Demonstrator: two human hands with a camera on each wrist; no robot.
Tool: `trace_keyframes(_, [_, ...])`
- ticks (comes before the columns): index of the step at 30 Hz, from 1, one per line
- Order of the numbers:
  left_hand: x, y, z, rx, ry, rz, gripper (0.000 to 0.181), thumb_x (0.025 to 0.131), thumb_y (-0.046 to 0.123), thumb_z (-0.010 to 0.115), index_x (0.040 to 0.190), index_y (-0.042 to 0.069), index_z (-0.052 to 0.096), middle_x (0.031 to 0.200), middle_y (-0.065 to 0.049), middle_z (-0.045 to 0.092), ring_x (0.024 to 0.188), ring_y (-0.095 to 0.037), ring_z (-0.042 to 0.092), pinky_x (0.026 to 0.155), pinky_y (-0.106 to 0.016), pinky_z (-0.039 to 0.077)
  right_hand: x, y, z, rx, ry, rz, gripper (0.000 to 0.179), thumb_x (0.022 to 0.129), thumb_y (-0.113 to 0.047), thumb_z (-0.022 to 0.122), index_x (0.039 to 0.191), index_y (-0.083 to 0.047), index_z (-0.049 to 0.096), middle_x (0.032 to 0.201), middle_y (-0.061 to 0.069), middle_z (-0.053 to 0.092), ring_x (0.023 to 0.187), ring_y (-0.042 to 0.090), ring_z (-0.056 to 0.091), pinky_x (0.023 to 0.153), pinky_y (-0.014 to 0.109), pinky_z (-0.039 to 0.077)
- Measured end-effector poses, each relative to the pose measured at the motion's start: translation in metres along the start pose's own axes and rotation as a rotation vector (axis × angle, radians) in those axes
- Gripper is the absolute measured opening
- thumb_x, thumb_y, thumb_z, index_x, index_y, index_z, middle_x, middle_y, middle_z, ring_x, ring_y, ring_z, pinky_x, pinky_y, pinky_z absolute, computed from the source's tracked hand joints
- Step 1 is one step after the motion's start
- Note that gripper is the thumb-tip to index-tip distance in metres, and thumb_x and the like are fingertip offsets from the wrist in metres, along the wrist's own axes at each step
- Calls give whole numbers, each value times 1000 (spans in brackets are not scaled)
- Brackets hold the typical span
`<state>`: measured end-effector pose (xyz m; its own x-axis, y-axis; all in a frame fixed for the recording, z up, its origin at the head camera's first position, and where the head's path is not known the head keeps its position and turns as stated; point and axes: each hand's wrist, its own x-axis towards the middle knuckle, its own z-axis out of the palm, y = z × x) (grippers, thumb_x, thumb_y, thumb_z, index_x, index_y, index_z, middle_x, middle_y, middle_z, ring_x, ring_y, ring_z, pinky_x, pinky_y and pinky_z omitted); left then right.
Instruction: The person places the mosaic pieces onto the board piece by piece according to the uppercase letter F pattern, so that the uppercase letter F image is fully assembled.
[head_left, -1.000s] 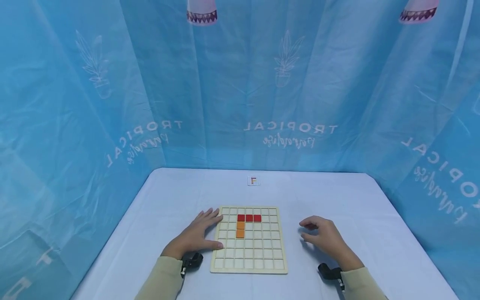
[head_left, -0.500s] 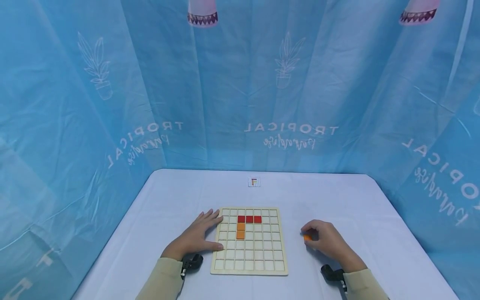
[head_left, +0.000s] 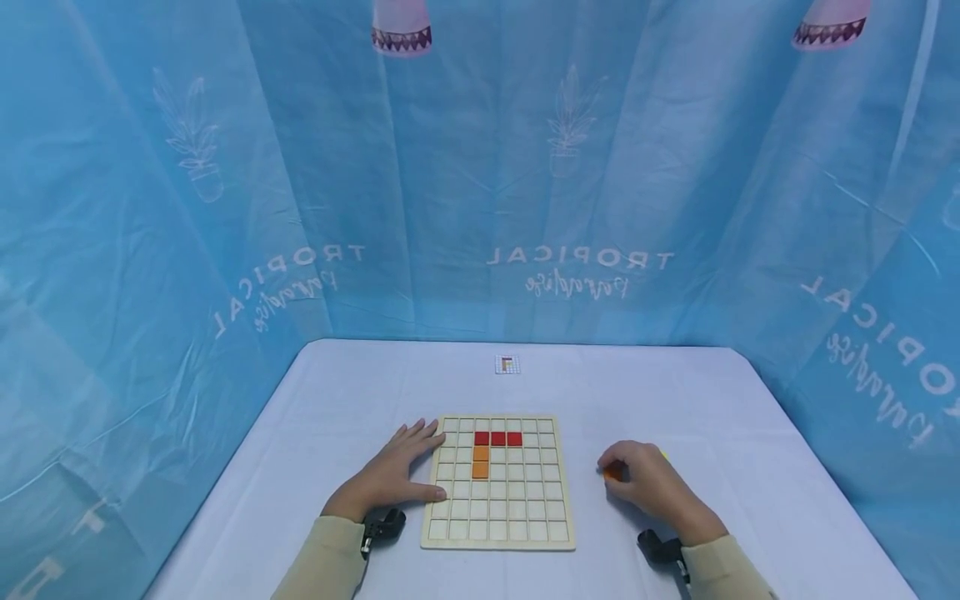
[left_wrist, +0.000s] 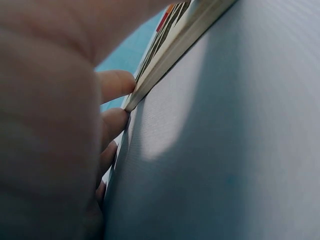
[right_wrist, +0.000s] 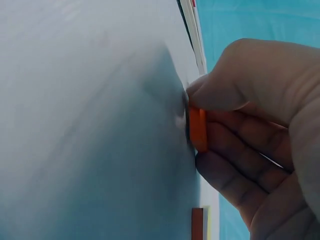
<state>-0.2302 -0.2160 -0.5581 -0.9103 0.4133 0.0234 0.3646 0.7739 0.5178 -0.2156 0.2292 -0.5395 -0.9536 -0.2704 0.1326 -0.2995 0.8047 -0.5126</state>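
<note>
A pale wooden grid board [head_left: 517, 508] lies on the white table. Three red square tiles [head_left: 498, 438] form a row in it, with two orange tiles [head_left: 480, 470] running down from the left one. My left hand [head_left: 390, 471] rests at the board's left edge, fingers spread and thumb on the frame. To the right of the board, my right hand [head_left: 651, 483] pinches an orange square tile [right_wrist: 198, 130] between thumb and fingertips, low over the cloth. Most of that tile is covered by the hand in the head view.
Beyond the board lies a small card [head_left: 507, 364] printed with a coloured grid pattern. A reddish-brown piece [right_wrist: 197, 223] and a yellow edge [right_wrist: 208, 223] show below the right hand in its wrist view. Blue curtains [head_left: 480, 208] surround the table.
My right hand has lowered slightly, closed its fingertips on an orange tile and shifted a little left with it. A bit of yellow now shows behind that hand. The left hand has stayed still.
</note>
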Motion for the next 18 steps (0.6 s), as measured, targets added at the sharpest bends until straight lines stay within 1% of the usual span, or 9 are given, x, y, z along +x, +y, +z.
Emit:
trace_keyframes(5, [1,-2,1,3,3,8,110,72,80,79,160,21,49,170,1,29,159,-28,14,126,-55,11,4,-3,3,2,16,-35,22,82,-6,89,95,-21,81,93,-15,69,82,6,61,81,35,59])
trace_keyframes(8, [1,-2,1,1,4,12,110,73,80,79,160,21,49,170,0,30,159,-28,14,126,-56,11,9,-6,5,9,22,-73,21,82,-5,89,97,-19,81,94,-14,70,83,5,61,82,35,59])
trace_keyframes(12, [0,0,0,-9,2,10,109,73,79,80,160,20,49,170,0,30,159,-29,13,126,-57,11,16,-15,9,28,20,-107,20,84,-6,87,100,-17,81,95,-14,69,83,6,60,82,33,60])
trace_keyframes(18, [-1,-1,0,1,0,5,110,73,80,78,161,22,49,171,1,29,159,-30,13,125,-58,12,24,-29,14,42,3,-150,18,86,-8,86,102,-15,81,95,-13,68,83,7,60,78,29,59])
